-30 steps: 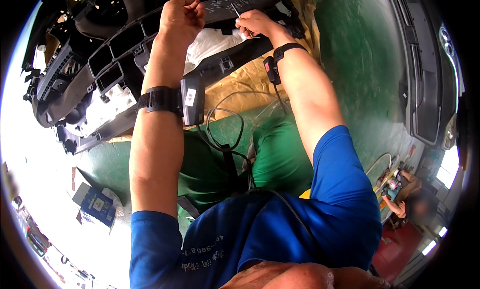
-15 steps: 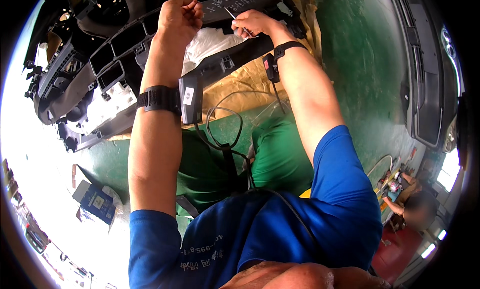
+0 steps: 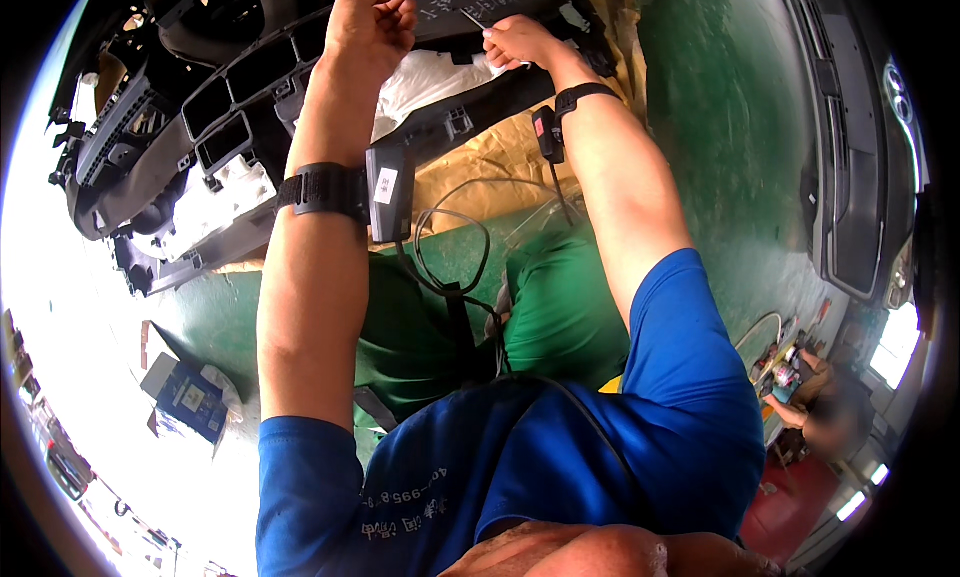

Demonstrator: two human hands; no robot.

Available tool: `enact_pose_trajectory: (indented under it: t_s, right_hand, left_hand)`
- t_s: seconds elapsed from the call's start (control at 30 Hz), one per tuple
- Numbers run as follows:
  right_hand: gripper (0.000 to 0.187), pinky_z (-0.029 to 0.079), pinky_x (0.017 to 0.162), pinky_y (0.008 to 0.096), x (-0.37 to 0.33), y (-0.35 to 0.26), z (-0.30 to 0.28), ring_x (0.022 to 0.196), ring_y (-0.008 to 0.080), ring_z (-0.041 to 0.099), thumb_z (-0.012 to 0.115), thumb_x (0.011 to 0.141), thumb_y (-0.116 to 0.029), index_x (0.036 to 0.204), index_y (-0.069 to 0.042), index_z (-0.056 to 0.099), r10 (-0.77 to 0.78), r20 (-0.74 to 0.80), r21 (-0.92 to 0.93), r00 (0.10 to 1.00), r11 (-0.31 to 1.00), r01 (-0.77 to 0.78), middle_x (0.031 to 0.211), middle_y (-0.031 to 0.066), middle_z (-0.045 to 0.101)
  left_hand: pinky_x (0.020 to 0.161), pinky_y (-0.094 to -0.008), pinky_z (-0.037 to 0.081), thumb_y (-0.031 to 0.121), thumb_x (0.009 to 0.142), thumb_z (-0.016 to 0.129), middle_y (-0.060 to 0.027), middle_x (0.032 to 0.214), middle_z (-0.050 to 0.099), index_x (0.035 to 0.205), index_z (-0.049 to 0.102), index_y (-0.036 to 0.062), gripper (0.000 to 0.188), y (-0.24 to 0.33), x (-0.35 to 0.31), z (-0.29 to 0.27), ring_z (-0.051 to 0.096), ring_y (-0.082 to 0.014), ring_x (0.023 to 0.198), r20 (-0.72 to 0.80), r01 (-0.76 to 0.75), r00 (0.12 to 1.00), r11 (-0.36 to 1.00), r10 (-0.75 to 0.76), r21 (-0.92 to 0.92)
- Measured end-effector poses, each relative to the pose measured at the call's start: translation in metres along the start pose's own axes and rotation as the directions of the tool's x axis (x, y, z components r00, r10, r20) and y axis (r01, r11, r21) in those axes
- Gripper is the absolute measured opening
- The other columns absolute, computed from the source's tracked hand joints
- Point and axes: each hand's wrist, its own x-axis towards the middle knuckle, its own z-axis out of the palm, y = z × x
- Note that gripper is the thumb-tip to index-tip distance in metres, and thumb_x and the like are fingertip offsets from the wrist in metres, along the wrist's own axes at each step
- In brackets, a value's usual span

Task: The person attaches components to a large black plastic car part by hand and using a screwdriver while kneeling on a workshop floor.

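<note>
My right hand point(image 3: 520, 43) is closed round a slim silver metal tool point(image 3: 472, 19); its thin shaft points up and left past my fingers, and its exact kind does not show. My left hand point(image 3: 372, 29) hangs over the same work with fingers curled together; whatever they may hold is hidden. Beneath both hands lies a large black plastic car dashboard frame point(image 3: 455, 127) with rectangular openings. White plastic film point(image 3: 432, 85) shows between its bars. Pale handwriting marks the dark bar beside the tool's tip.
Brown paper point(image 3: 490, 162) lies under the frame on the green floor point(image 3: 715, 197). A black box point(image 3: 390, 192) on my left wrist trails a looped cable. At far right stands a dark car bumper point(image 3: 845, 177). Another person point(image 3: 830, 402) works at lower right. A blue carton point(image 3: 190, 402) sits lower left.
My right hand has shifted slightly right with the metal tool, which shows a shorter length beyond the fingers. My left hand has moved a little up and right, its fingers still curled.
</note>
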Motion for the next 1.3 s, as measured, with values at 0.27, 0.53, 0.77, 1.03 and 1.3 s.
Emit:
enact_pose_trajectory:
  t_s: [0.27, 0.53, 0.77, 1.03, 1.3]
  right_hand:
    - [0.032, 0.056, 0.067, 0.0328, 0.043, 0.036, -0.018, 0.075, 0.0181, 0.070, 0.055, 0.097, -0.028, 0.089, -0.001, 0.070, -0.161, -0.104, -0.357, 0.981, 0.927, 0.114, 0.084, 0.0099, 0.073]
    - [0.035, 0.054, 0.079, 0.0380, 0.053, 0.074, -0.057, 0.082, 0.0254, 0.071, 0.056, 0.092, -0.037, 0.093, -0.007, 0.075, -0.316, -0.430, -0.704, 0.846, 0.704, -0.095, 0.085, 0.0092, 0.074]
    - [0.029, 0.047, 0.048, 0.0329, 0.016, -0.054, -0.007, 0.055, 0.0189, 0.063, 0.069, 0.088, -0.030, 0.087, -0.001, 0.071, -0.178, -0.147, -0.091, 0.973, 0.982, 0.166, 0.069, 0.0077, 0.067]
    - [0.021, 0.042, 0.050, 0.0260, -0.004, -0.144, 0.033, 0.054, 0.0103, 0.054, 0.070, 0.085, -0.027, 0.087, -0.007, 0.072, -0.261, 0.213, -0.229, 0.941, 0.923, 0.308, 0.067, 0.0004, 0.064]
    - [0.026, 0.047, 0.063, 0.0284, 0.000, -0.145, 0.047, 0.068, 0.0133, 0.060, 0.071, 0.078, -0.028, 0.092, -0.007, 0.073, -0.301, 0.178, -0.370, 0.937, 0.862, 0.347, 0.074, 0.0012, 0.066]
  left_hand:
    - [0.061, -0.0281, 0.043, 0.017, 0.089, 0.058, -0.0087, 0.080, 0.064, 0.089, 0.061, 0.0009, 0.016, 0.003, 0.013, -0.010, 0.060, -0.0170, 0.068, 0.048, 0.046, 0.998, 0.999, -0.047, 0.010]
    - [0.059, -0.0277, 0.044, 0.015, 0.089, 0.058, -0.0083, 0.078, 0.065, 0.088, 0.061, 0.0008, 0.014, -0.003, 0.011, 0.003, 0.061, -0.0164, 0.067, 0.054, 0.021, 0.998, 1.000, -0.020, -0.015]
    - [0.058, -0.0266, 0.045, 0.014, 0.089, 0.060, -0.0086, 0.077, 0.065, 0.089, 0.060, 0.0000, 0.014, 0.001, -0.003, -0.011, 0.061, -0.0171, 0.064, 0.069, -0.006, 0.998, 0.999, 0.003, 0.035]
    - [0.051, -0.0249, 0.047, 0.021, 0.098, 0.057, -0.0088, 0.081, 0.060, 0.092, 0.055, 0.0002, 0.021, -0.006, 0.017, -0.007, 0.059, -0.0163, 0.065, -0.193, -0.104, 0.976, 0.994, 0.097, -0.029]
    - [0.051, -0.0203, 0.044, 0.018, 0.102, 0.052, -0.0005, 0.076, 0.054, 0.109, 0.062, 0.0092, 0.014, 0.007, 0.001, -0.003, 0.053, -0.0100, 0.062, -0.235, -0.099, 0.968, 0.994, 0.087, -0.042]
